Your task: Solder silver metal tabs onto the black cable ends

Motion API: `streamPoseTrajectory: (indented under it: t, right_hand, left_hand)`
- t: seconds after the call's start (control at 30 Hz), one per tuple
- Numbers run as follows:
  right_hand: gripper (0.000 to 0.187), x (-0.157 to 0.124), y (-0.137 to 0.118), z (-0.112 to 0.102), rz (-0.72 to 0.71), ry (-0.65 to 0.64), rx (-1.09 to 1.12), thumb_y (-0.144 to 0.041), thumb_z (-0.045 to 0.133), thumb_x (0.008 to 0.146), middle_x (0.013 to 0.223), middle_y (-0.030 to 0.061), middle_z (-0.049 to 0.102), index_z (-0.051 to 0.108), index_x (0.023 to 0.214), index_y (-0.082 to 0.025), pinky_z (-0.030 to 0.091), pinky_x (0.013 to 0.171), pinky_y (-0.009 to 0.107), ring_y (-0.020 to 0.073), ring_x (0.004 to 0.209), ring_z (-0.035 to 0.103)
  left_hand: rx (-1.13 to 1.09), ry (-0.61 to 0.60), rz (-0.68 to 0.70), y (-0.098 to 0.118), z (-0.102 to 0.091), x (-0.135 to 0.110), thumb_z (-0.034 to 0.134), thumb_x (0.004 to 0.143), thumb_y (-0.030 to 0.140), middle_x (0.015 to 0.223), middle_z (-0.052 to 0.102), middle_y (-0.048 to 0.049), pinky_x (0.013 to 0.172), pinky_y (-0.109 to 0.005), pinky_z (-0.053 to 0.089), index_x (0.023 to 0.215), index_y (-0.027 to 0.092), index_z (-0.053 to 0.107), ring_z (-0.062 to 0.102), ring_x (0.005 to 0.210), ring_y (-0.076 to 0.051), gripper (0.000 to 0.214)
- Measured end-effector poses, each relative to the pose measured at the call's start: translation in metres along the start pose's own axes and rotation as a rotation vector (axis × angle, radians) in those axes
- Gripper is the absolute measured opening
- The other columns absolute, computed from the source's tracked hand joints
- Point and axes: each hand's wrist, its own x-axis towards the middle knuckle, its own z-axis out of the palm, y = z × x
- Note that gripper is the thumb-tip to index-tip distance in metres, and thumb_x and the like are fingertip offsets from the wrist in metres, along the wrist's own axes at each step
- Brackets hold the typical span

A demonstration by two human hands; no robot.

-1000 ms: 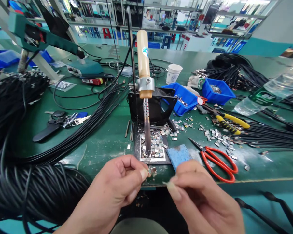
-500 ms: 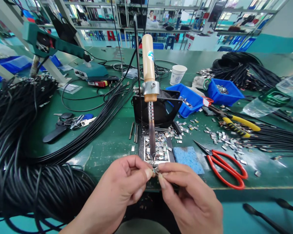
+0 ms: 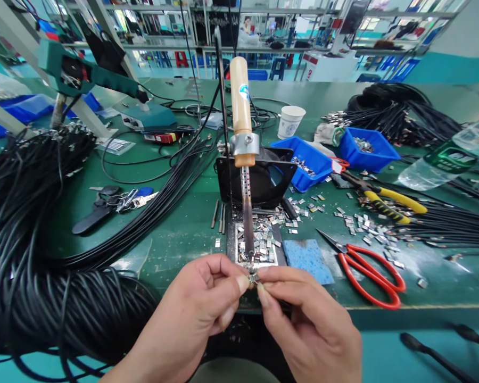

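Note:
My left hand (image 3: 209,298) and my right hand (image 3: 303,308) meet just below the tip of an upright soldering iron (image 3: 247,213) with a wooden handle. Between the fingertips of both hands is a small metal connector (image 3: 253,277); each hand pinches one side of it. Fingers cover most of the piece, so its exact kind is hard to make out. Right behind the fingertips, a shallow tray (image 3: 278,258) holds many small metal connectors (image 3: 265,236) under the iron. A black square fan frame (image 3: 227,183) stands behind the iron.
To the right lie a blue sponge (image 3: 307,260), red-handled scissors (image 3: 371,271), yellow-handled pliers (image 3: 395,205) and loose connectors. Blue bins (image 3: 369,154), a paper cup (image 3: 290,121) and a bottle (image 3: 443,159) stand farther back. Black cables (image 3: 64,303) and keys (image 3: 123,199) occupy the left.
Both hands keep the same pinch on the small connector, with only a very slight shift of the right hand to the left. The view has moved a little; nothing else has visibly changed.

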Motion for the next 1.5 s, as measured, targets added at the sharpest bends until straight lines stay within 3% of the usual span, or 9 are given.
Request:
streamPoseTrajectory:
  t: [0.73, 1.2, 1.5]
  right_hand:
    - [0.021, 0.0021, -0.0022, 0.0022, -0.038, 0.025, -0.069, 0.000, 0.072, 0.083, 0.094, 0.0053, 0.081, 0.075, 0.089, -0.019, 0.067, 0.078, 0.023, 0.0156, 0.083, 0.079]
    - [0.019, 0.0066, -0.0029, 0.0033, -0.020, 0.027, -0.068, 0.000, 0.072, 0.084, 0.095, 0.0046, 0.080, 0.076, 0.088, -0.018, 0.063, 0.083, 0.017, 0.0123, 0.086, 0.077]
    - [0.020, 0.0086, -0.0002, 0.0053, -0.002, 0.039, -0.064, 0.000, 0.071, 0.084, 0.097, 0.0047, 0.079, 0.076, 0.089, -0.018, 0.063, 0.082, 0.020, 0.0132, 0.087, 0.077]
  left_hand:
    - [-0.054, 0.033, -0.001, -0.0009, 0.0040, 0.0004, 0.079, 0.085, 0.033, 0.046, 0.044, 0.0103, 0.042, -0.019, 0.015, 0.074, 0.018, 0.060, 0.022, 0.045, -0.006, 0.027]
    - [-0.008, 0.059, 0.015, 0.0059, 0.0080, 0.0028, 0.076, 0.086, 0.031, 0.043, 0.047, 0.0093, 0.039, -0.016, 0.021, 0.072, 0.017, 0.064, 0.026, 0.040, -0.004, 0.023]
    - [0.003, 0.078, 0.025, 0.0079, 0.0084, 0.0049, 0.074, 0.086, 0.029, 0.042, 0.050, 0.0082, 0.039, -0.015, 0.026, 0.071, 0.017, 0.063, 0.030, 0.038, -0.004, 0.023]
